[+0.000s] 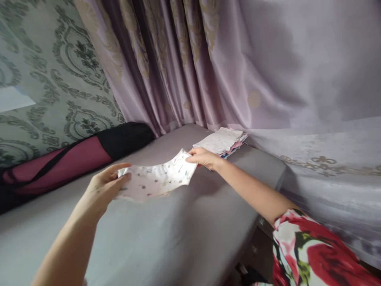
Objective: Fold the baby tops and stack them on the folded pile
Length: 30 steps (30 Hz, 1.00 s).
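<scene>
White with small scattered dark motifs, a printed cloth [157,176] hangs between the fingers of both hands, held up above a grey-covered bed [133,242]. The left hand [104,186] pinches its near left end between thumb and forefinger; the right hand [204,157] grips the opposite end close to a corner, thumb on top and fingers closed. Between the two grips the cloth sags a little, its lower edge uneven. Just beyond the right fingers, a stack of folded cloths [220,140] lies on the bed, pale on top with pink and blue layers showing at its side. Beyond the left fingers and out to their left stretches a long burgundy-and-black bag [77,159] with a dark strap [49,165], lying along the wall's damask-patterned wallpaper [86,67]. Farther past both hands hangs a mauve satin curtain [232,71] with gold motifs. Back from the right fingers, behind the bare forearm, sits a red floral sleeve [321,250].
</scene>
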Motion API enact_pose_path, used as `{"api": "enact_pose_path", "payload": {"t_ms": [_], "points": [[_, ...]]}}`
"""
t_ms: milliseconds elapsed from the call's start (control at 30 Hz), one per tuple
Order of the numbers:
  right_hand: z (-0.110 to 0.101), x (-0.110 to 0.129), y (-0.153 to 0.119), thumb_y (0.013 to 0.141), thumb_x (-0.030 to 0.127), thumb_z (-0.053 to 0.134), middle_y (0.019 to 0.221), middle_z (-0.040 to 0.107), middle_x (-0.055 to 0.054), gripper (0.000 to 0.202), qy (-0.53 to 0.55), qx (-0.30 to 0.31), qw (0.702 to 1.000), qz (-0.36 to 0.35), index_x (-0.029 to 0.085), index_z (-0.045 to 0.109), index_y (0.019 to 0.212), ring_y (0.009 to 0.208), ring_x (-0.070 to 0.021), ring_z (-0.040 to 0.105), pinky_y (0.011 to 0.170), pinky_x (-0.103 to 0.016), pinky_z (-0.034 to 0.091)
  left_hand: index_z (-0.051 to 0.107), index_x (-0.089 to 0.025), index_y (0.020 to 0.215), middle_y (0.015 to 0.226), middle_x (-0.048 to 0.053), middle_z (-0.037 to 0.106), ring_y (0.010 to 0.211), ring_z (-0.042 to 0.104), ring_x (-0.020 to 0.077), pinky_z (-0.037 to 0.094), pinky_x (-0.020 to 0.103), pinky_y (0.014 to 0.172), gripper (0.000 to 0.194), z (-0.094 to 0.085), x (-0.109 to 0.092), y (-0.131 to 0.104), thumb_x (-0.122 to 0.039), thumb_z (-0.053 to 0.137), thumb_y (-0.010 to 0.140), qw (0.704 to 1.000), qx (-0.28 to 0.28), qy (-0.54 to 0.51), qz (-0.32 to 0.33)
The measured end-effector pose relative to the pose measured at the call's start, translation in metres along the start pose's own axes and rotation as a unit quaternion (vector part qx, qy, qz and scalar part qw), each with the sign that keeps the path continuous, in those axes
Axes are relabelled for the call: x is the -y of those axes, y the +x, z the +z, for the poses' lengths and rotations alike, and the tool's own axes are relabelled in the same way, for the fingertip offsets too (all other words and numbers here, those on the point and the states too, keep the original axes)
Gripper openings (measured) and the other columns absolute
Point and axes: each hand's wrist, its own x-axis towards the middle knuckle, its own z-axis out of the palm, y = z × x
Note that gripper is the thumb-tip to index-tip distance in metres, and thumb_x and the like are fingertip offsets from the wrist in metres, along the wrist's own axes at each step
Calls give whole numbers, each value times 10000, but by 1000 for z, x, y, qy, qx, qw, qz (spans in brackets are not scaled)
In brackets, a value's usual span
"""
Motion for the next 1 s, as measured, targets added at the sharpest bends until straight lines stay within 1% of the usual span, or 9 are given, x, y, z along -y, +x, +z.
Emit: {"api": "enact_pose_path", "payload": {"t_ms": [33, 100, 267, 400, 533, 633, 700, 833, 1000], "points": [[-18, 4, 1, 667, 109, 668, 686, 689, -7, 147, 3, -13, 1000, 1, 142, 669, 810, 610, -113, 622, 518, -167, 447, 684, -162, 1099, 547, -46, 554, 470, 471, 91, 320, 191, 455, 602, 12, -13, 5, -468, 688, 580, 999, 1, -48, 5], [-54, 11, 4, 663, 91, 665, 696, 704, -19, 178, 7, -54, 998, 8, 144, 679, 832, 629, -129, 643, 531, -173, 472, 704, -133, 1052, 593, -29, 572, 490, 482, 89, 334, 197, 469, 558, 39, -35, 17, -398, 705, 560, 993, 29, -109, 18], [-132, 23, 21, 688, 82, 647, 698, 713, -32, 159, -47, -200, 979, 11, 143, 693, 828, 654, -161, 669, 611, -229, 523, 710, -92, 1027, 574, -26, 552, 461, 444, 72, 299, 192, 459, 461, 117, -76, 52, -257, 652, 600, 974, 55, -207, 69], [-174, 30, 38, 727, 62, 608, 738, 711, -64, 189, -139, -292, 946, 19, 112, 699, 885, 663, -164, 670, 610, -237, 518, 700, -87, 1012, 601, -12, 574, 496, 491, 87, 353, 194, 486, 412, 178, -100, 75, -173, 605, 620, 954, 58, -288, 67], [-207, 30, 55, 721, 88, 628, 813, 722, -100, 219, -284, -348, 893, 40, 102, 719, 921, 774, -216, 692, 664, -264, 524, 671, -93, 1082, 632, -17, 576, 514, 511, 89, 402, 200, 519, 456, 226, -116, 86, -139, 593, 635, 935, 79, -343, 42], [-227, 26, 64, 717, 108, 641, 904, 730, -131, 228, -380, -354, 853, 59, 111, 732, 926, 911, -260, 689, 758, -296, 522, 654, -105, 1124, 642, -28, 558, 522, 511, 85, 429, 207, 540, 481, 251, -122, 86, -120, 596, 646, 921, 98, -375, 22], [-235, 25, 68, 731, 117, 639, 1013, 721, -157, 280, -413, -356, 835, 68, 113, 724, 997, 998, -273, 671, 815, -314, 513, 642, -115, 1144, 685, -17, 579, 556, 537, 90, 458, 218, 571, 487, 264, -122, 85, -111, 595, 659, 907, 113, -405, 4], [-240, 22, 70, 764, 126, 628, 1207, 660, -179, 402, -437, -359, 820, 82, 129, 667, 1165, 1121, -283, 621, 900, -348, 489, 638, -147, 1148, 785, 4, 620, 613, 575, 90, 490, 234, 623, 473, 281, -113, 80, -130, 643, 675, 887, 132, -440, -39], [-238, 18, 67, 797, 139, 607, 1271, 622, -169, 430, -452, -360, 812, 83, 154, 630, 1227, 1158, -285, 589, 929, -368, 473, 634, -178, 1162, 897, 29, 648, 694, 608, 93, 500, 217, 648, 461, 291, -95, 73, -162, 679, 704, 873, 142, -463, -62]]}}
